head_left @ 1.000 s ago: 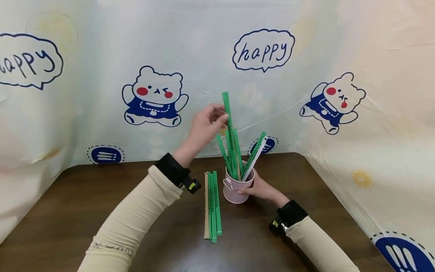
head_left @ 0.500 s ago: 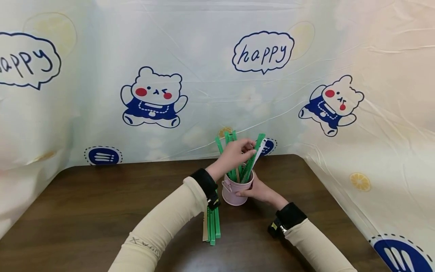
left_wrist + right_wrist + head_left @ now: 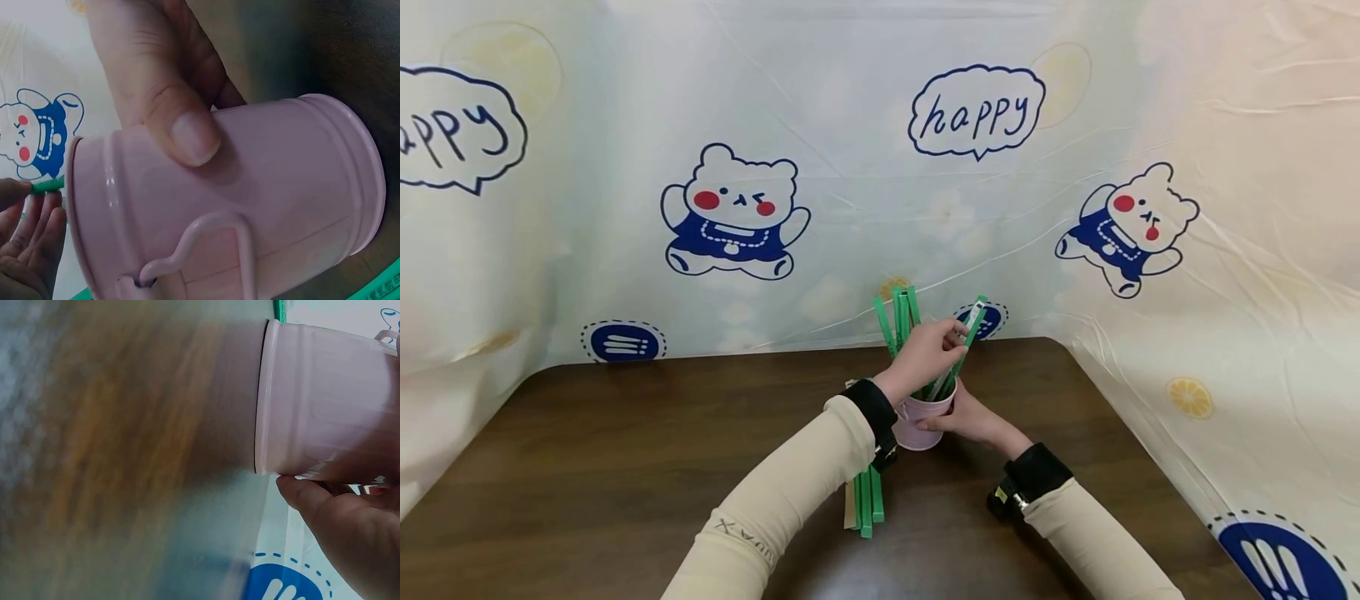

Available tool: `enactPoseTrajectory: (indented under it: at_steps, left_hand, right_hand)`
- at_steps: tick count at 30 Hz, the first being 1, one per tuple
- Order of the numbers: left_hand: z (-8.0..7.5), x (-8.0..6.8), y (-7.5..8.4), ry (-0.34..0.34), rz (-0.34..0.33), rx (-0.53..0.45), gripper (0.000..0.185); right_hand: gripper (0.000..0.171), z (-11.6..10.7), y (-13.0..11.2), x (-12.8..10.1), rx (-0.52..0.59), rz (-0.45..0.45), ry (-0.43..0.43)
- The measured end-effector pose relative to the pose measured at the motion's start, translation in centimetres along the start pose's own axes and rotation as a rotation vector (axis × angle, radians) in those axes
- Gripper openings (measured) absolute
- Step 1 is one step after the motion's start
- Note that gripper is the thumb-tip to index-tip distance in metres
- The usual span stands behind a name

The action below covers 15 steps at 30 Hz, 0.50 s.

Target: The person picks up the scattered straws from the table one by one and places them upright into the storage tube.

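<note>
A pink metal bucket [image 3: 917, 429] stands on the table with several long, thin green printed sticks [image 3: 883, 325] upright and leaning in it. My right hand [image 3: 981, 421] grips the bucket's right side; its thumb lies against the pink wall in the left wrist view. Over the rim, my left hand [image 3: 921, 358] pinches a green stick [image 3: 47, 186] between thumb and fingers. A white stick [image 3: 976, 312] leans beside it at the right. My left hand hides part of the sticks and the bucket's mouth.
More green sticks [image 3: 867, 500] and a brown one [image 3: 850, 508] lie in a row on the brown table [image 3: 625, 467], left of the bucket, partly under my left forearm. A printed curtain [image 3: 850, 125] hangs behind the table's back edge.
My left hand has come down and right from above the bucket, lowering its green stick among the others on the right side. My right hand keeps its grip on the bucket.
</note>
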<state>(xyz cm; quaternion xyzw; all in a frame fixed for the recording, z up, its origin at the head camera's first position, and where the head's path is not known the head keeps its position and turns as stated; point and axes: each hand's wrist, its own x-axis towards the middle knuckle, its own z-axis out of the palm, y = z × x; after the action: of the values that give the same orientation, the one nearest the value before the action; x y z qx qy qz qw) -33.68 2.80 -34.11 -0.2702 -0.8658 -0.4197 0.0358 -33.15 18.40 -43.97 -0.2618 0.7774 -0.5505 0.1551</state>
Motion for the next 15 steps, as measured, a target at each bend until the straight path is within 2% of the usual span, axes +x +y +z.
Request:
enactPoseTrajectory:
  at_steps: [4, 8, 11, 15]
  left_hand:
    - [0.2, -0.6, 0.0, 0.026, -0.032, 0.023, 0.035]
    - [-0.1, -1.7, -0.3, 0.05, -0.068, 0.02, 0.038]
    - [-1.4, -2.5, -0.6, 0.069, -0.077, -0.002, 0.036]
    - [-4.4, -3.9, -2.0, 0.127, -0.05, -0.021, 0.03]
  right_hand:
    - [0.108, 0.2, 0.3, 0.0, 0.007, -0.029, -0.007]
    - [0.109, 0.5, 0.4, -0.4, -0.008, -0.004, -0.016]
    - [0.11, 0.5, 0.4, -0.4, -0.01, 0.011, -0.003]
    - [0.11, 0.2, 0.0, 0.1, -0.009, -0.001, 0.029]
